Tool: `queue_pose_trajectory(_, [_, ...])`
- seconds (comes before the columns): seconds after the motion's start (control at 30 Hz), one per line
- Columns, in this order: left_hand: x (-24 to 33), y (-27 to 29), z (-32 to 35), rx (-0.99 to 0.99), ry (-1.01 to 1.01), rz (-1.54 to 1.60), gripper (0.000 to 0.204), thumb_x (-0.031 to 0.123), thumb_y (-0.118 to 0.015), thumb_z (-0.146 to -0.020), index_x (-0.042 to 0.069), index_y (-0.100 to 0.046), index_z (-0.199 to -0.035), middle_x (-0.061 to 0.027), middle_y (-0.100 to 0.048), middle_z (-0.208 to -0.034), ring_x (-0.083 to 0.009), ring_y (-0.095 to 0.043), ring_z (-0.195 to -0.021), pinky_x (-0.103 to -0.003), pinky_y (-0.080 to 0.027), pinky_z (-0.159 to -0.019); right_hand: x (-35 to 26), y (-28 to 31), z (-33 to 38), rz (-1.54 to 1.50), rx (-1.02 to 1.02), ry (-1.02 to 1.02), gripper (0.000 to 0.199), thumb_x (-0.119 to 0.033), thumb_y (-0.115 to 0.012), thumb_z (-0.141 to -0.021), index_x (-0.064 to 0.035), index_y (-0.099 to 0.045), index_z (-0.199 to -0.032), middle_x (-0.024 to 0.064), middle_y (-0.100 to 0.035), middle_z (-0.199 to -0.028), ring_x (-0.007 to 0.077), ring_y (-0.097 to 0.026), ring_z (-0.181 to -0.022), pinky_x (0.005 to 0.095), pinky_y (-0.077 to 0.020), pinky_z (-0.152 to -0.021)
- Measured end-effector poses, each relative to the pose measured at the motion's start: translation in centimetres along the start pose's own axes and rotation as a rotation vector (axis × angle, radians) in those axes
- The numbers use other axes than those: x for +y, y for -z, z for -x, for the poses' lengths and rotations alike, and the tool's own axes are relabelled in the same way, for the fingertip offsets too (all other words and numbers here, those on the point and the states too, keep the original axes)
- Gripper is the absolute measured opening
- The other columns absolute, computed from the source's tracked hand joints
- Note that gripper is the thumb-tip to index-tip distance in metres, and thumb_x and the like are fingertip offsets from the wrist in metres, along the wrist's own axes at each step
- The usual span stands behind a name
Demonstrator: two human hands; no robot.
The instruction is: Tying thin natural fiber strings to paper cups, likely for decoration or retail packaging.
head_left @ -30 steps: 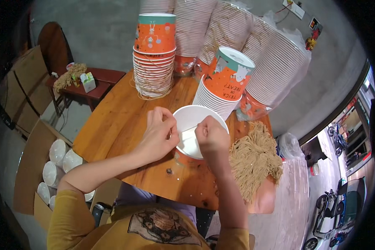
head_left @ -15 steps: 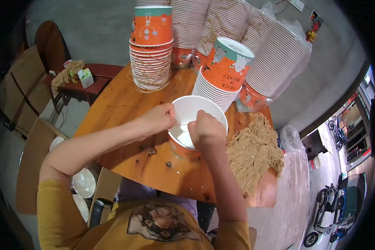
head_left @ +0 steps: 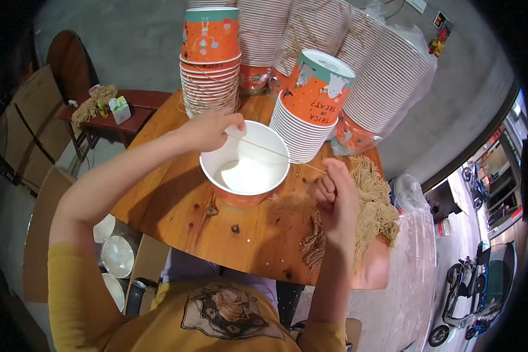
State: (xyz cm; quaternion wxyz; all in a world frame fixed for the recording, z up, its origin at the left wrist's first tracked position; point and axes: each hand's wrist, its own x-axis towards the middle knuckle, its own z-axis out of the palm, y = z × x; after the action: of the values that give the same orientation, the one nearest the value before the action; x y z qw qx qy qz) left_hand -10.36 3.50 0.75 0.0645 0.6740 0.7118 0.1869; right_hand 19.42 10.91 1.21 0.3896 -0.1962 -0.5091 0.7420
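Observation:
A white-lined paper bucket (head_left: 245, 199) with an orange outside stands upright on the wooden table, mouth up. Across its opening runs a thin tan cord (head_left: 263, 148). My left hand (head_left: 212, 130) is closed on the cord at the bucket's far left rim. Right of the bucket, my right hand (head_left: 338, 190) pinches the cord's other part, fingers curled, apart from the bucket. Just beyond that hand lies a thick bundle of tan cords (head_left: 372, 202). A stack of upside-down orange buckets (head_left: 317, 97) stands right behind the open bucket.
Another upside-down bucket stack (head_left: 210, 58), draped with cords, is at the far left of the table (head_left: 170, 214). Taller plastic-wrapped stacks (head_left: 387, 76) line the back. A red bench (head_left: 144, 101) is off to the left, and a cardboard box (head_left: 44, 234) sits lower left.
My right hand has moved out of the bucket to the right, drawing the cord straight. My left hand and the bucket have shifted left and away from me.

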Motion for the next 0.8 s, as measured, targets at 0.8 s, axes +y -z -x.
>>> queue_pose_trajectory(0.8, [16.5,-8.2,1.5,0.482,-0.24,0.864,0.023,0.008,-0.057,-0.091,0.005,-0.048,-0.111,-0.0135,-0.051,-0.096,-0.0199,-0.058,-0.084,-0.032,-0.048,-0.071,-2.9,0.6,-2.8,-0.074,-0.132,0.054,0.02,-0.011,-0.055,-0.097,0.0,-0.06,-0.113,0.0099,-0.066,-0.095,0.0172,-0.065,-0.088,0.0275,-0.0543,-0.079])
